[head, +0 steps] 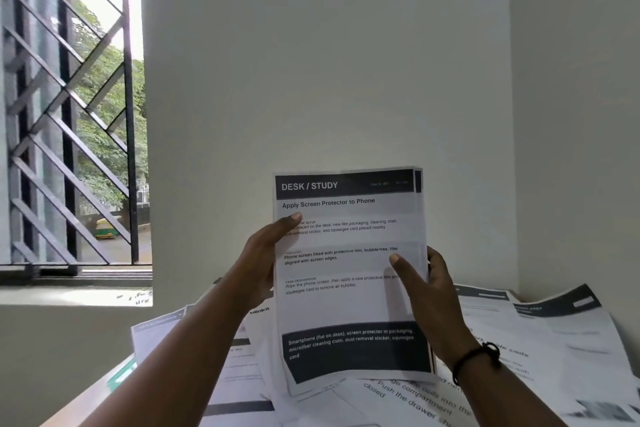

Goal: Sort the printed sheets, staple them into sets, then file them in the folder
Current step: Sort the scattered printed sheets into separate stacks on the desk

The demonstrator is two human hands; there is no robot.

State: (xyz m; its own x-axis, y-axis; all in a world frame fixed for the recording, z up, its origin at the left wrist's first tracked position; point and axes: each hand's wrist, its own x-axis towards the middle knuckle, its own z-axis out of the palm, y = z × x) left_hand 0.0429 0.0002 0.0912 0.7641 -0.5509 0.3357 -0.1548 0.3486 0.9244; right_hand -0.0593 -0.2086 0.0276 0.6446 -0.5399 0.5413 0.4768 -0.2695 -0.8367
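Both forearms bare, no sleeves in view. Right wrist wears a thin black cord bracelet (476, 359) with a knot. No rings visible.

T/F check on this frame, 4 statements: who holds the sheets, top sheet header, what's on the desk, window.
1. Both hands grip the held sheets: left hand on the left edge, right hand on the right. True.
2. The top sheet's header reads KITCHEN. False: it reads DESK / STUDY.
3. Loose printed sheets lie spread on the desk under the hands. True.
4. The window sits to the right. False: it is on the left, behind a metal grille.
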